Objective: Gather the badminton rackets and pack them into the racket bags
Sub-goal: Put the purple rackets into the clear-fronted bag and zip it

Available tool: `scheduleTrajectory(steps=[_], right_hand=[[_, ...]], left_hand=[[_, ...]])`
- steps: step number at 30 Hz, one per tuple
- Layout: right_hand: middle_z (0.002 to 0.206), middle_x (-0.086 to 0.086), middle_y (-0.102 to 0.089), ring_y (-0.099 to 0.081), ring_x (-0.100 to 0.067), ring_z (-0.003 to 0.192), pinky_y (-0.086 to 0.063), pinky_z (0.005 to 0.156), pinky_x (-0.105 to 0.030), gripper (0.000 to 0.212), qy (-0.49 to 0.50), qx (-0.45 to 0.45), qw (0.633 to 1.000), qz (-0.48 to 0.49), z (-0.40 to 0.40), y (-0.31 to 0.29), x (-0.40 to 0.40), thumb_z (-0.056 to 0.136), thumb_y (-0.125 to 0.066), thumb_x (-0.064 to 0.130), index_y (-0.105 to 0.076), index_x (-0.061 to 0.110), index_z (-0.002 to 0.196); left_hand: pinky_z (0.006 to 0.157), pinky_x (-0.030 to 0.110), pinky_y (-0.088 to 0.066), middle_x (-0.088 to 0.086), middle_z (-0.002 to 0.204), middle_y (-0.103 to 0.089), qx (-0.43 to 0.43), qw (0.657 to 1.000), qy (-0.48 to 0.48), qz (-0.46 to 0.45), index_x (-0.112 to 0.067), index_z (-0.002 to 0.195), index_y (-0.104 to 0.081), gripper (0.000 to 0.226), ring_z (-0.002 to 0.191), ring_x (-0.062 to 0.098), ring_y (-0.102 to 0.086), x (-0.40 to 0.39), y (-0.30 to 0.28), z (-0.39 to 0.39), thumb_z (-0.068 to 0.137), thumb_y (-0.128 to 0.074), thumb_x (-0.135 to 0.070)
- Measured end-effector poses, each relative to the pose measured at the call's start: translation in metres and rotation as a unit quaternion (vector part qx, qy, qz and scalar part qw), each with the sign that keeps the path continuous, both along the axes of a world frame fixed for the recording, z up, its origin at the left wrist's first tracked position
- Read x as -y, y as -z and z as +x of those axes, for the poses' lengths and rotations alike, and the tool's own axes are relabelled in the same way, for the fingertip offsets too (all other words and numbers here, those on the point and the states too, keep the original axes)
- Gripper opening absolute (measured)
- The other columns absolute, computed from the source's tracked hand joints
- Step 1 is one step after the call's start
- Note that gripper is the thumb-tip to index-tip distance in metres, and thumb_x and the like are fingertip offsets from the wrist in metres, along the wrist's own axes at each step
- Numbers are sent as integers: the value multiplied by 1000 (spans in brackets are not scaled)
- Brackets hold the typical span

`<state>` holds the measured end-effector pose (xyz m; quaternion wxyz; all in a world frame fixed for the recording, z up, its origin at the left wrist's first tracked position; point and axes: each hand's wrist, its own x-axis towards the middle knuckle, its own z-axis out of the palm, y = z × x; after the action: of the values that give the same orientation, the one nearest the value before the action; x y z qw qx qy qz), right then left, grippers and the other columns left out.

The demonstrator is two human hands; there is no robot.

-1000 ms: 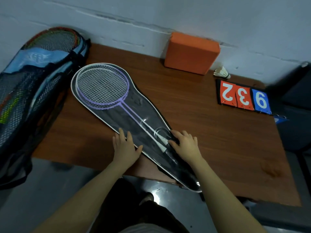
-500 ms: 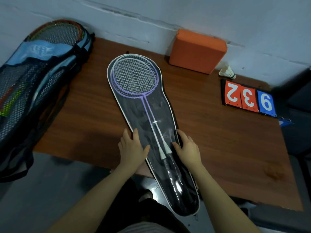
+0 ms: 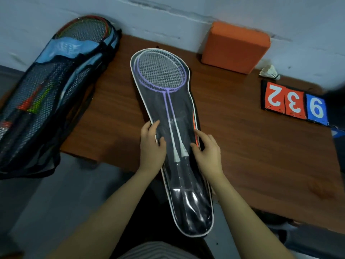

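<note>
Clear racket bag (image 3: 173, 146): lies on desk (image 3: 261, 146), head end toward 12 o'clock, handle end overhanging the near edge; holds two purple rackets (image 3: 162, 75). Left hand (image 3: 152, 146) grip: clamped on the bag's 9 o'clock edge. Right hand (image 3: 207, 152) grip: clamped on its 3 o'clock edge. Mesh racket bag (image 3: 46, 94), filled: at 9 o'clock. Orange block (image 3: 235, 47), shuttlecock (image 3: 270, 72), number cards (image 3: 295, 103): 1–3 o'clock.

Brown wood-grain table (image 3: 261, 156) fills centre & 3 o'clock, far edge against a pale grey-white wall (image 3: 168, 14) w/ a rough cracked seam running across at 12. Grey floor (image 3: 46, 212) at 7–8 o'clock, below table's near edge. Dark, blurred furniture (image 3: 336, 109) at 3–4 o'clock; can't tell what. Light is dim, cool-toned.
</note>
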<state>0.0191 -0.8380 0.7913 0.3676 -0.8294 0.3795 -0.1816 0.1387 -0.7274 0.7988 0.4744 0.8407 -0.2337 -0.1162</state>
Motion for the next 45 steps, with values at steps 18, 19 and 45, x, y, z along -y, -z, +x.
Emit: scheduleTrajectory(steps=[18, 19, 45], right_hand=[[84, 4, -53, -47, -2, 73, -35, 66, -11, 32, 62, 161, 977, -123, 148, -69, -147, 86, -60, 5, -61, 6, 118], [83, 4, -52, -46, -3, 72, -35, 65, -9, 32, 66, 165, 976, -127, 162, -72, -159, 86, -59, 4, -61, 6, 118], [107, -8, -60, -57, -19, 92, -41, 78, -26, 38, 56, 105, 992, -35, 397, -67, -245, 91, -57, 15, -53, 9, 128]], left_hand=[[105, 15, -20, -2, 147, -29, 44, 992, 86, -76, -22, 136, -41, 56, 134, 6, -26, -142, -81, 145, 85, -62, -11], [105, 15, -20, -2, 147, -29, 47, 991, 92, -81, -22, 136, -42, 55, 133, 5, -26, -154, -83, 160, 85, -61, -11], [101, 16, -26, 11, 135, -47, 95, 986, 135, 17, -4, 131, -47, 44, 125, 18, -43, -224, -62, 417, 88, -55, -3]])
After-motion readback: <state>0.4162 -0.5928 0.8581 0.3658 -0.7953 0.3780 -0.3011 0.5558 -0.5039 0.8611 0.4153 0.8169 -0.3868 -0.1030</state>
